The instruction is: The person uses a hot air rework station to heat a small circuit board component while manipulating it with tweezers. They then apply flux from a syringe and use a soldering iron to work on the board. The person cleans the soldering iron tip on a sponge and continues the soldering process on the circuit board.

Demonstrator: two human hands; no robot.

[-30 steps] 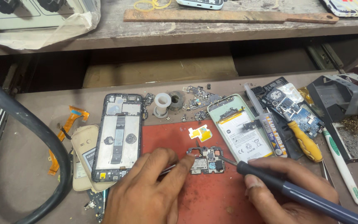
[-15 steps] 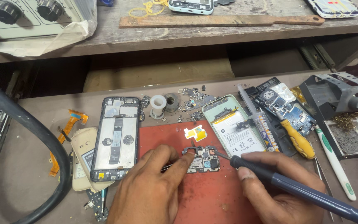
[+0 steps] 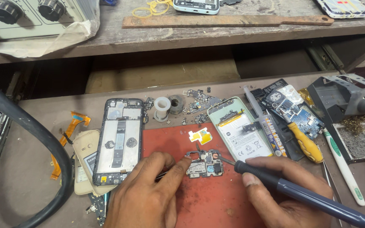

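Lower centre on red mat (image 3: 216, 198): left hand (image 3: 146, 196) pinching tweezers against small circuit board (image 3: 204, 164), right hand (image 3: 284, 190) gripping soldering iron (image 3: 300, 195); keep board pinned, tip contact brief.

We see even, soft daylight with sharp focus across the bench. The recess under the far shelf (image 3: 199, 38) lies in deep shadow. Our near corners look slightly stretched.

A small phone circuit board (image 3: 205, 165) lies flat on the red mat (image 3: 216, 202), soldering iron (image 3: 300, 195) tip touching its right edge.
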